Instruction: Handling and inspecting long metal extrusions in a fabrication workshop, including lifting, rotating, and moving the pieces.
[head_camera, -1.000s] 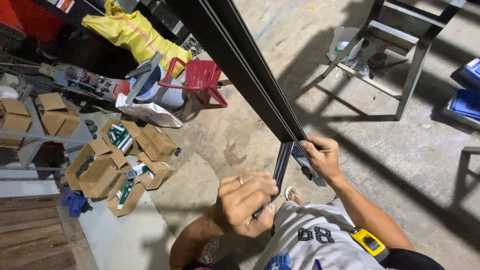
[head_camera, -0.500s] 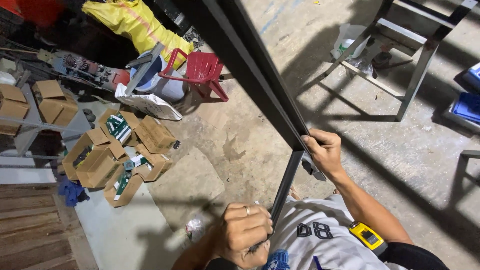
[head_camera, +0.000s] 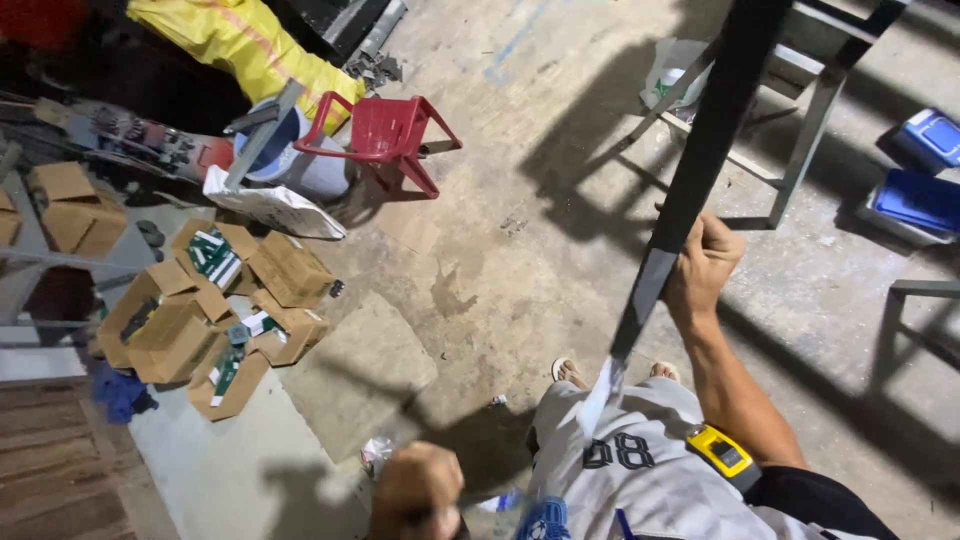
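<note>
A long dark metal bar (head_camera: 700, 160) slants from the top of the view down past my waist. Its lower end (head_camera: 600, 395) looks pale and blurred. My right hand (head_camera: 705, 265) is wrapped around the bar at mid-length. My left hand (head_camera: 418, 488) is low at the bottom edge, left of the bar and apart from it. It is blurred with curled fingers, and I cannot make out whether it holds anything. A yellow tape measure (head_camera: 725, 453) is clipped at my waist over white shorts (head_camera: 620, 470). My sandalled feet (head_camera: 570, 372) stand on the concrete floor.
A red plastic chair (head_camera: 385, 130) stands beside a white bucket (head_camera: 300, 165) and a yellow sack (head_camera: 250, 45). Several open cardboard boxes (head_camera: 190, 320) lie at the left. A grey metal frame (head_camera: 800, 130) and blue containers (head_camera: 915, 200) are at the right.
The bar has swung from a slant towards the upper left to steeply upright on the right. My left hand has let go of its lower part and dropped to the bottom edge.
</note>
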